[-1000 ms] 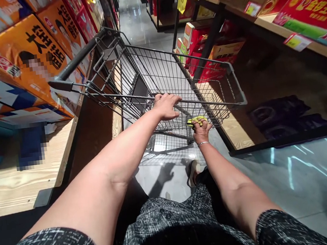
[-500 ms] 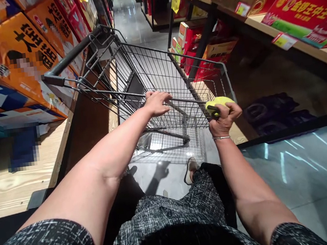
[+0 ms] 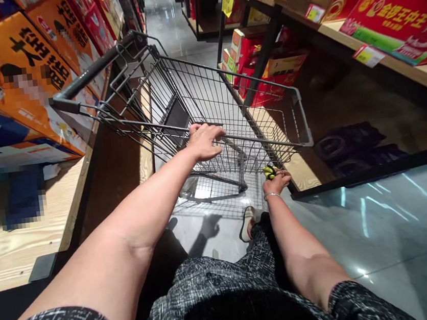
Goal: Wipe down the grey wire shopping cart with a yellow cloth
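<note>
A grey wire shopping cart (image 3: 205, 86) stands in front of me, turned sideways in the aisle. My left hand (image 3: 204, 141) is on the near top rail, its fingers bent over the far side and its thumb on the near side. My right hand (image 3: 276, 181) is closed around a yellow pad with a black strap (image 3: 270, 172); the fingers hide much of it. This hand is below the cart's right front corner, apart from the rail. Inside the cart only the dark seat flap (image 3: 175, 114) shows.
Orange cartons (image 3: 28, 63) are stacked on a wooden shelf at the left. To the right, a shelf unit bears red gift boxes (image 3: 400, 20) and price tags (image 3: 368, 55), with dark purple packs (image 3: 354, 146) underneath. The shiny grey floor (image 3: 166, 19) runs ahead between the shelves.
My right hand has come off the cart's near rail and dropped down and left with the yellow pad. My left hand keeps its place on the rail.
</note>
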`<state>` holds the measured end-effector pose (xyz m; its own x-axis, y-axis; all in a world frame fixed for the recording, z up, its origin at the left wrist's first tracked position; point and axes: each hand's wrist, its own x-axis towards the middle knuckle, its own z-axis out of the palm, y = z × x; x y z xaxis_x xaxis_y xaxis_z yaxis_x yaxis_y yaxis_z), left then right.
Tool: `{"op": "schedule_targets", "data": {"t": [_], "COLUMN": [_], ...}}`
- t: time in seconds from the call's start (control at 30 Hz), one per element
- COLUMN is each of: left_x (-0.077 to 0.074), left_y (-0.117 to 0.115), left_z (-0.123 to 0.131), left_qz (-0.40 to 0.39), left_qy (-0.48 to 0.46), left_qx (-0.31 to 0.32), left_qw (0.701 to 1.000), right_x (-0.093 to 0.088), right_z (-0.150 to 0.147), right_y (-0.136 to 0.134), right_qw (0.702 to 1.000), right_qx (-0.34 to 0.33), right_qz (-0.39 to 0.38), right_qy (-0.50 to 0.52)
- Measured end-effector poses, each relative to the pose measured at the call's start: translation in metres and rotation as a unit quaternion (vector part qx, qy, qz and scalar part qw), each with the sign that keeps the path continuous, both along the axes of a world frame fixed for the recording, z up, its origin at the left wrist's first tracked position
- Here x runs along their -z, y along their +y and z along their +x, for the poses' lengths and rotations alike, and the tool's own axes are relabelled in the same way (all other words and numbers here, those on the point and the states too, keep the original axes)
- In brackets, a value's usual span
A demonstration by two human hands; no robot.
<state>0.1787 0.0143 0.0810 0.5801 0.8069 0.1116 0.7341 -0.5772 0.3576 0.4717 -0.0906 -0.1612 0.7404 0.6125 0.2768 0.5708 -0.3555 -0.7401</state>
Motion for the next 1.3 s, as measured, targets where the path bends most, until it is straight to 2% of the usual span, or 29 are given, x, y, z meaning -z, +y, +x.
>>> {"op": "schedule_targets", "data": {"t": [0.13, 0.27, 0.37, 0.47, 0.53, 0.67, 0.83, 0.9, 0.97, 1.07, 1.17, 1.23, 1.3], "left_x": [0.001, 0.002, 0.001, 0.002, 0.003, 0.004, 0.006, 0.007, 0.008, 0.008, 0.01, 0.012, 0.014], "left_y": [0.0, -0.001, -0.004, -0.01, -0.014, -0.02, -0.019, -0.019, -0.018, -0.016, -0.012, -0.006, 0.002], "left_z": [0.001, 0.0, -0.001, -0.002, -0.004, -0.007, -0.013, -0.016, -0.019, -0.022, -0.023, -0.026, -0.03], "left_qz": [0.0, 0.006, 0.003, 0.007, 0.014, 0.016, 0.017, 0.016, 0.016, 0.019, 0.026, 0.03, 0.03], "left_qy": [-0.004, -0.005, -0.004, -0.008, -0.013, -0.016, -0.014, -0.017, -0.023, -0.032, -0.037, -0.043, -0.049], "left_qx": [0.002, -0.003, -0.003, 0.001, 0.003, 0.005, 0.012, 0.012, 0.011, 0.008, -0.006, -0.011, -0.011], "left_qw": [1.0, 1.0, 1.0, 1.0, 1.0, 1.0, 1.0, 1.0, 1.0, 0.999, 0.999, 0.999, 0.998], "right_x": [-0.036, -0.091, -0.131, -0.158, -0.171, -0.189, -0.205, -0.211, -0.215, -0.22, -0.219, -0.216, -0.212], "right_z": [0.017, 0.021, 0.018, 0.017, 0.019, 0.004, -0.048, -0.052, -0.037, 0.008, 0.044, 0.048, 0.037], "right_y": [0.004, -0.002, -0.011, -0.018, -0.02, -0.017, -0.014, -0.015, -0.02, -0.033, -0.046, -0.05, -0.05], "right_qw": [0.996, 0.973, 0.956, 0.947, 0.949, 0.947, 0.9, 0.886, 0.881, 0.876, 0.878, 0.882, 0.887], "right_qx": [-0.048, -0.093, -0.093, -0.071, -0.099, -0.194, -0.317, -0.34, -0.349, -0.356, -0.371, -0.385, -0.387], "right_qz": [0.054, 0.157, 0.212, 0.223, 0.171, 0.009, -0.014, -0.026, -0.055, -0.11, -0.124, -0.109, -0.097], "right_qy": [-0.05, -0.138, -0.181, -0.221, -0.247, -0.257, -0.299, -0.313, -0.315, -0.307, -0.275, -0.248, -0.232]}}
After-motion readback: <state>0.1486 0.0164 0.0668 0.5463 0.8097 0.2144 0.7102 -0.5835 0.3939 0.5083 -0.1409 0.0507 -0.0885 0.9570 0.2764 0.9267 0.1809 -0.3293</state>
